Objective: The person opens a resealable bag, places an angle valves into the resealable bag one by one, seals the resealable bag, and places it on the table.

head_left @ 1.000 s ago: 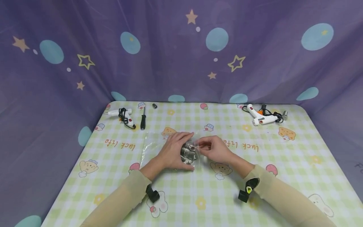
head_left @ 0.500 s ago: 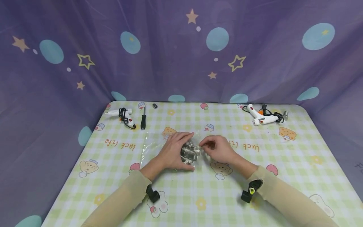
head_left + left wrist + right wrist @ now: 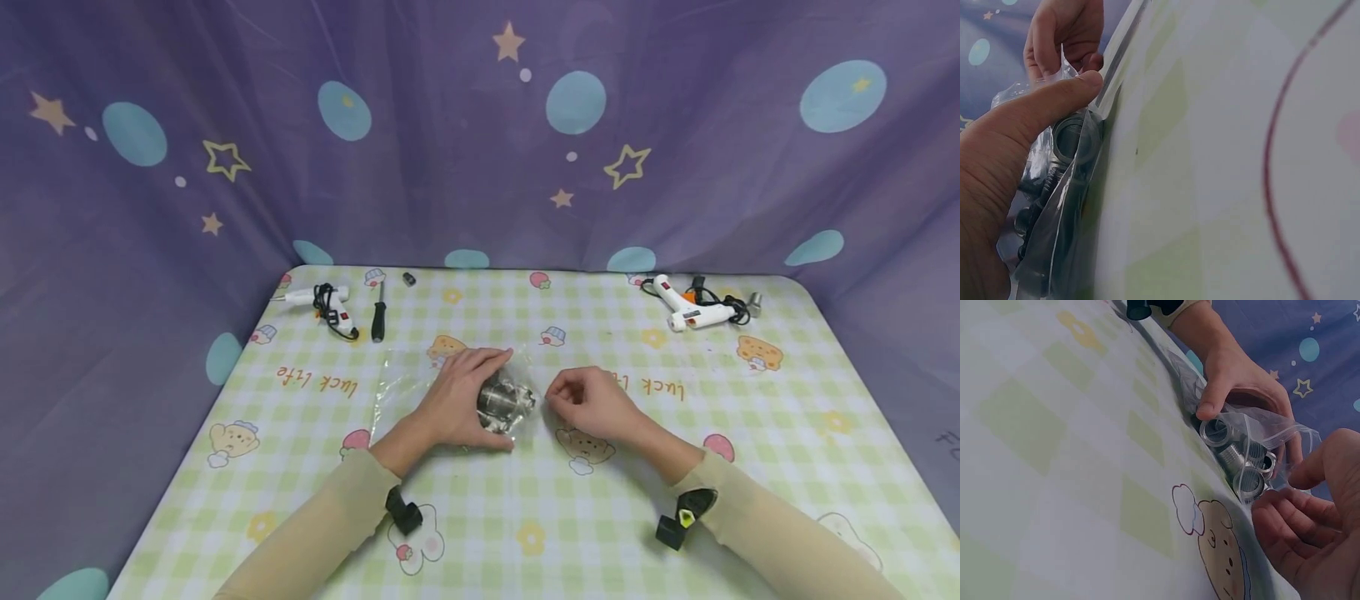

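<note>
A clear plastic bag [image 3: 401, 385] lies mid-table, with several shiny metal threaded fittings [image 3: 501, 404] inside at its right part. My left hand [image 3: 459, 400] arches over the bag and grips the bundle, thumb on the near side and fingers on the far side. Ring-shaped ends of the fittings [image 3: 1216, 431] show through the film in the right wrist view. Just right of the bundle, my right hand [image 3: 592, 402] has thumb and fingertips together at the bag's edge. A peak of film [image 3: 1064, 62] reaches up to those fingers in the left wrist view.
A white glue gun [image 3: 322, 304] with a wound black cord and a black-handled screwdriver [image 3: 379, 321] lie back left. Near them is a small dark metal piece [image 3: 408, 279]. Back right are another glue gun [image 3: 697, 308] and a metal cylinder [image 3: 755, 305]. A purple curtain [image 3: 450, 167] hangs behind.
My right hand has moved to the right and slightly nearer, drawing back from the left hand. The fittings spread further right inside the bag. The left hand stays in place.
</note>
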Demonstrator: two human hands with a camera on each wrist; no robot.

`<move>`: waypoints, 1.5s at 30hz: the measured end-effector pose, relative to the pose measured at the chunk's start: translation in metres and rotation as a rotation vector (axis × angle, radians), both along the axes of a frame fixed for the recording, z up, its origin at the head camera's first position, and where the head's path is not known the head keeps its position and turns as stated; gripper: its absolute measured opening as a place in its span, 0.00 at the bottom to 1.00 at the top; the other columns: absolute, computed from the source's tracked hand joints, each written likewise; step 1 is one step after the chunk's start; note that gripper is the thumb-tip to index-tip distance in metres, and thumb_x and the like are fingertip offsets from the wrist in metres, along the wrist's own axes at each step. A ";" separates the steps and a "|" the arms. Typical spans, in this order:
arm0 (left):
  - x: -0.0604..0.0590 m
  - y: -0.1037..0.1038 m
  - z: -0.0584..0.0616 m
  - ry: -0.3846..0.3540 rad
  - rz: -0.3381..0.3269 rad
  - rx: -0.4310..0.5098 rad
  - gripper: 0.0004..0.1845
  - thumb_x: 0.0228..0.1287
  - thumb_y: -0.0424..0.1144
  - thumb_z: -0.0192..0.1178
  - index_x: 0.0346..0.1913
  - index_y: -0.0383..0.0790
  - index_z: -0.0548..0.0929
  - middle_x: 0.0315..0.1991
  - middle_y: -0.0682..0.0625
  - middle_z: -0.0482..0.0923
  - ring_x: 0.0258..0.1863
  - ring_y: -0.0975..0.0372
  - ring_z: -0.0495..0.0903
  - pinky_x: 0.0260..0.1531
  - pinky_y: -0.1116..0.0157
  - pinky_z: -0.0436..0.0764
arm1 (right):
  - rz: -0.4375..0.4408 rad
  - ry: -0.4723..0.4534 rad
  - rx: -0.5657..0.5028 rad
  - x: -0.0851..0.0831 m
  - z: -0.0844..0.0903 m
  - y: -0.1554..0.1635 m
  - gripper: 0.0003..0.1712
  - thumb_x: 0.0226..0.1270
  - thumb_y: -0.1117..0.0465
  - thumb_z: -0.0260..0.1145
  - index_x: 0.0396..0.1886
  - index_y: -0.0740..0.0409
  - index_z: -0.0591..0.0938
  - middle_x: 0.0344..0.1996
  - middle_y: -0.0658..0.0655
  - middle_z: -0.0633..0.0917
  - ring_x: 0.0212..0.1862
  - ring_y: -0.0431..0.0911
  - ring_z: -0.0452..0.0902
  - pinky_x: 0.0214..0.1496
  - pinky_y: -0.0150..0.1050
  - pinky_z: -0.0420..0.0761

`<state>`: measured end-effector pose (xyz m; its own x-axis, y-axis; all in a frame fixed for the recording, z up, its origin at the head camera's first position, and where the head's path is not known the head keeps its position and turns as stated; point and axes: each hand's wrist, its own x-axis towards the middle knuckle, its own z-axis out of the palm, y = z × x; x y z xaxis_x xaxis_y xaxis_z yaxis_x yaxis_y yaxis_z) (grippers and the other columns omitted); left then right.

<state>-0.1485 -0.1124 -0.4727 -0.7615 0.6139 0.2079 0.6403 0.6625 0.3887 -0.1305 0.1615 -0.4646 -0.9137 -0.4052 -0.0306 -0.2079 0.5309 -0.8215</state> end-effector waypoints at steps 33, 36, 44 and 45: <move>-0.026 0.011 0.020 -0.109 0.012 0.050 0.37 0.76 0.60 0.60 0.79 0.43 0.73 0.71 0.46 0.78 0.70 0.48 0.76 0.73 0.38 0.70 | 0.147 -0.252 -0.069 0.025 -0.005 -0.017 0.13 0.74 0.56 0.72 0.30 0.55 0.93 0.19 0.56 0.90 0.19 0.47 0.87 0.24 0.38 0.86; -0.046 0.018 0.029 -0.179 0.003 0.045 0.28 0.83 0.52 0.54 0.75 0.40 0.77 0.68 0.44 0.82 0.66 0.48 0.82 0.69 0.44 0.78 | 0.140 -0.255 -0.068 0.026 -0.005 -0.018 0.13 0.74 0.56 0.72 0.29 0.56 0.93 0.19 0.56 0.90 0.19 0.46 0.86 0.23 0.38 0.86; -0.088 0.040 0.038 -0.399 -0.045 0.014 0.16 0.80 0.44 0.61 0.58 0.40 0.91 0.50 0.48 0.92 0.46 0.59 0.89 0.51 0.60 0.88 | 0.145 -0.237 -0.061 0.028 -0.005 -0.018 0.12 0.75 0.58 0.71 0.29 0.55 0.92 0.18 0.56 0.90 0.19 0.47 0.85 0.22 0.36 0.83; -0.092 0.041 0.037 -0.420 -0.051 0.020 0.14 0.79 0.44 0.62 0.55 0.41 0.92 0.47 0.49 0.93 0.43 0.60 0.89 0.49 0.62 0.88 | 0.147 -0.235 -0.062 0.028 -0.005 -0.018 0.12 0.75 0.59 0.70 0.29 0.54 0.92 0.18 0.56 0.90 0.19 0.47 0.86 0.22 0.36 0.83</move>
